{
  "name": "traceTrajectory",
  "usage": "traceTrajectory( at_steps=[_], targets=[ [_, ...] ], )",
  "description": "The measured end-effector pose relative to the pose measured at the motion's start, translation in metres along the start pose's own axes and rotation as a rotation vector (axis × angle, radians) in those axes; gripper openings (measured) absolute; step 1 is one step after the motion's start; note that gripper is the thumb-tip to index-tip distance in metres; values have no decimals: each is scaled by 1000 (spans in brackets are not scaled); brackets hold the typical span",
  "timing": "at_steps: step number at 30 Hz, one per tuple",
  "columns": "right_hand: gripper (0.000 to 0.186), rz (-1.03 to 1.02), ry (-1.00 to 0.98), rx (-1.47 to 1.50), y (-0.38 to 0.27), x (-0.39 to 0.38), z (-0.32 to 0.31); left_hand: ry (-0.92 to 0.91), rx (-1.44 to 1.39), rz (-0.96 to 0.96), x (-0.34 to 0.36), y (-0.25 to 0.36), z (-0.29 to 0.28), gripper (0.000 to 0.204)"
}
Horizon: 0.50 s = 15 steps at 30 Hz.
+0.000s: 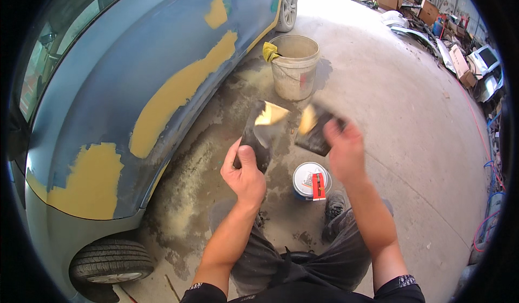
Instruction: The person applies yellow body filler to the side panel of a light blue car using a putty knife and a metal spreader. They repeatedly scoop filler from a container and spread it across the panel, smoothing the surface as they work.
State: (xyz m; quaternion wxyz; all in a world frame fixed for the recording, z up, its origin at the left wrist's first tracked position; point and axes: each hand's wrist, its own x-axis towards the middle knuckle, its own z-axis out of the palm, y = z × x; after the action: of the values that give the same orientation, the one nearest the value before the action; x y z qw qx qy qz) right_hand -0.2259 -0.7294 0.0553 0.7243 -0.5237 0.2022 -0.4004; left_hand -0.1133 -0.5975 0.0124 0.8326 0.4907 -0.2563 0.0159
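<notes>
My left hand (pixel 243 176) grips a dark, flat board (pixel 257 141) upright, with a lump of pale yellow paste (pixel 270 114) at its top. My right hand (pixel 343 149) holds a dark flat spreader (pixel 313 140), smeared with yellow paste and blurred by motion, just right of the board without visibly touching it. Below my hands, between my knees, a round white-lidded can (pixel 305 173) has a small red-and-black object (pixel 318 187) on it. To my left, the grey-blue car door panel (pixel 113 103) carries several yellow filler patches (pixel 86 181).
A dirty bucket (pixel 296 78) with a yellow cloth (pixel 270 51) stands ahead on the concrete floor (pixel 411 141). The car's wheels (pixel 111 262) are at lower left and far ahead. Boxes and car parts (pixel 427 14) line the right wall, with hoses (pixel 486 232) along the right edge.
</notes>
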Motion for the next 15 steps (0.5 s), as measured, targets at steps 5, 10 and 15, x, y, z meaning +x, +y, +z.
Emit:
traceTrajectory(
  at_steps=[5,10,15],
  targets=[
    [25,-48,-179,625,-6,0,-1,-67,-34,-282,-7,-8,1,33],
    [24,-214,-338,-414,7,-11,-7,-13,-260,-333,0,-1,-2,37],
    [24,-531,-60,-534,9,-15,3,-15,48,-104,3,4,0,40]
  ],
)
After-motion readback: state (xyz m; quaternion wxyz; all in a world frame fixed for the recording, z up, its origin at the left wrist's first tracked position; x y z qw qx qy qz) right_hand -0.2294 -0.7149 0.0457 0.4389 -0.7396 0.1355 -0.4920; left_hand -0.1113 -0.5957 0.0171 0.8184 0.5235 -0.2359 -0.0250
